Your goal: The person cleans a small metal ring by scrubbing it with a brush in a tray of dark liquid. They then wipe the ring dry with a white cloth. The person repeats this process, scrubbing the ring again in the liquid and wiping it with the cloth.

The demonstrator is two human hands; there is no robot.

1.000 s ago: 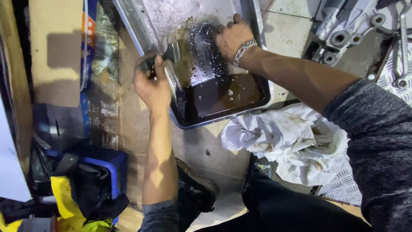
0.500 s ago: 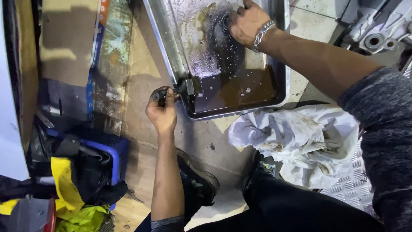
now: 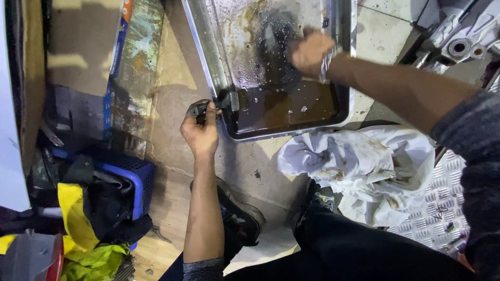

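- Steel, shallow and rectangular: a metal drain tray (image 3: 341, 57) lies on the stained floor ahead of the person, its long axis running away from the body, with dark brown oil (image 3: 291, 106) pooled at the near end.
- Left hand (image 3: 202, 134): closed around the black handle of a small flat brush (image 3: 216, 104). The hand sits just outside the tray's near-left corner; the brush lies crosswise, pointing right, with its bristle end over the rim and touching the oil.
- Right hand (image 3: 311, 52): reaches in from the right, fingers curled, pressed low against the wet tray bottom above the oil pool. It is motion-blurred; whether it grips anything cannot be told. A metal chain bracelet (image 3: 327, 58) sits on the wrist.
- Relation of note: the oil lies between the two hands, to the right of the brush tip and nearer the body than the right hand; the left hand's brush is the closer tool to it.
- White crumpled rag (image 3: 359, 164), oil-stained, just beside the tray's near-right corner.
- Blue plastic crate (image 3: 130, 179) with dark and yellow cloth, at far left, well apart from the tray.
- Grey cast-metal machine parts (image 3: 458, 31), upper right, on the far side of the right arm.
- Black shoe (image 3: 239, 218), under the left forearm.
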